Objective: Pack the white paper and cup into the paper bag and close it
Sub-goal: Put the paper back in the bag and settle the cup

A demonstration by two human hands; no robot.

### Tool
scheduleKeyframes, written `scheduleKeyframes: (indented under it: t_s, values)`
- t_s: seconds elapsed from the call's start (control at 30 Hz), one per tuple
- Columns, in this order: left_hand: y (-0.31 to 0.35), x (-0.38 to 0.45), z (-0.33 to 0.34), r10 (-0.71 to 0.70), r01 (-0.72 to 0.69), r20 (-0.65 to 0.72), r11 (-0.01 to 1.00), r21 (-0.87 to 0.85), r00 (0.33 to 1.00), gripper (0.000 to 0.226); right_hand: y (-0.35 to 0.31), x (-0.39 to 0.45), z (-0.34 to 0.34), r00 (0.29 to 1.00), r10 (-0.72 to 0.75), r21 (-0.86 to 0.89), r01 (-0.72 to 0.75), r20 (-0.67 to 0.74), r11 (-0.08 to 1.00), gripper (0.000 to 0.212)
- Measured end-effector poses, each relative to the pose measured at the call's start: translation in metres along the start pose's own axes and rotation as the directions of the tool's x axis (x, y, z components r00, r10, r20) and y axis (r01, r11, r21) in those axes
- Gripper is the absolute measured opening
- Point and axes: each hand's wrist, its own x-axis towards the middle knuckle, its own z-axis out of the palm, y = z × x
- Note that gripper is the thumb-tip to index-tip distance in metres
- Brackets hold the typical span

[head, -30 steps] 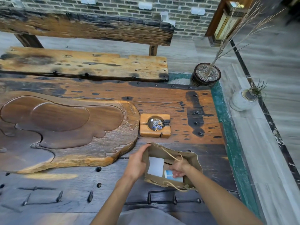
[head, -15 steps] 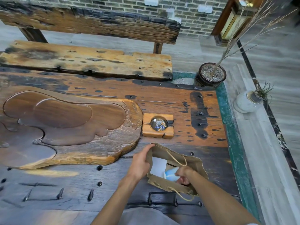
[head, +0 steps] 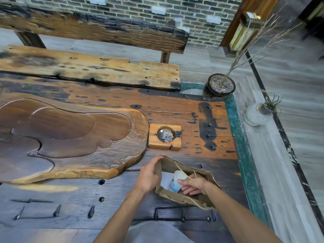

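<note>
A brown paper bag (head: 206,174) with twine handles stands open on the dark wooden table, near its front right part. My left hand (head: 148,176) grips the bag's left rim and holds the mouth apart. Inside lies the white paper (head: 165,178), flat against the left wall. My right hand (head: 193,186) is inside the bag, fingers closed around a white cup (head: 176,181) with a blue print, tilted with its rim up and to the right. The cup's lower end is hidden behind the bag's near rim.
A wooden ashtray (head: 164,136) sits just beyond the bag. A large carved wooden tea tray (head: 70,137) fills the table's left side. The green table edge (head: 240,146) runs on the right, with a potted twig (head: 221,86) and a white vase (head: 256,114) beyond. A bench (head: 91,69) stands behind.
My right hand has gone deeper into the bag with the cup, which has turned more upright. My left hand keeps its hold on the rim.
</note>
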Motion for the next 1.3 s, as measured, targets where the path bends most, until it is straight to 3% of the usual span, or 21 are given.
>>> scheduleKeyframes:
  t_s: [0.07,0.3,0.5,0.87,1.1,1.2,1.3]
  values:
    - [0.001,-0.001,0.002,0.002,-0.002,0.002,1.000,-0.007,1.000,0.081,0.003,-0.002,0.002,0.999,-0.029,-0.035,0.028,-0.041,0.999,0.051]
    - [0.006,-0.002,0.007,0.002,-0.002,-0.002,1.000,-0.015,1.000,0.077,0.014,0.005,0.013,0.980,-0.110,-0.213,0.073,-0.167,0.974,0.024]
    - [0.010,0.001,0.007,0.013,-0.013,-0.014,1.000,-0.018,1.000,0.078,0.022,0.015,0.009,0.961,-0.154,-0.202,0.108,-0.230,0.973,0.008]
    - [0.013,0.001,0.010,-0.027,0.027,0.021,0.999,-0.027,0.999,0.077,0.027,0.019,0.007,0.983,-0.108,-0.267,0.065,-0.149,0.961,0.038]
    - [0.013,0.002,0.008,-0.049,0.049,0.019,0.997,-0.053,0.999,0.079,0.033,0.019,0.005,0.983,-0.069,-0.278,0.020,-0.169,0.960,0.025]
    - [0.014,0.002,0.011,-0.036,0.038,0.031,0.997,-0.063,0.999,0.078,0.035,0.018,0.002,0.969,-0.077,-0.296,0.004,-0.235,0.955,0.016]
    - [0.018,0.001,0.013,-0.034,0.035,0.040,0.998,-0.048,0.999,0.078,0.036,0.022,0.000,0.943,-0.066,-0.298,-0.036,-0.326,0.954,0.021]
